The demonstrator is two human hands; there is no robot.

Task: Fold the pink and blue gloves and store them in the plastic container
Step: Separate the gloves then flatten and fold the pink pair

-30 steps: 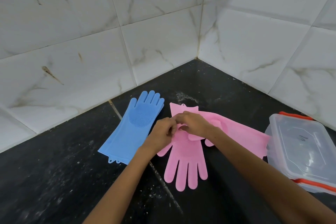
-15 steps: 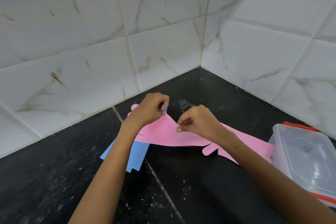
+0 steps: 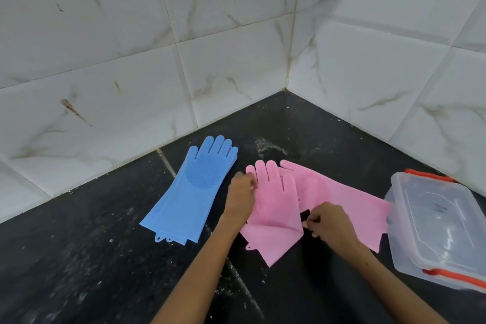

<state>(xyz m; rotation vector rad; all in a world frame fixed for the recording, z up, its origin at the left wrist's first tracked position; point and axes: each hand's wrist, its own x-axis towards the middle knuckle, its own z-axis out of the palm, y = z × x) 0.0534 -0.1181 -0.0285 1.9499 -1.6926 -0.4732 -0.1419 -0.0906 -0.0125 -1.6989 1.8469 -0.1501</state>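
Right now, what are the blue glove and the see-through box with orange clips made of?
The blue glove with a round patch of ridges on its palm looks like soft silicone or rubber: matte, smooth, lying limp and flat, with moulded bristle ridges. The clear lidded box with orange clips looks like hard plastic: you can see through it, it is glossy with light reflections, and it holds a stiff shape.

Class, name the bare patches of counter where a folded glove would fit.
Bare counter lies left of the blue gloves, and in the corner behind the pink gloves. It is crowded from pink gloves to plastic container.
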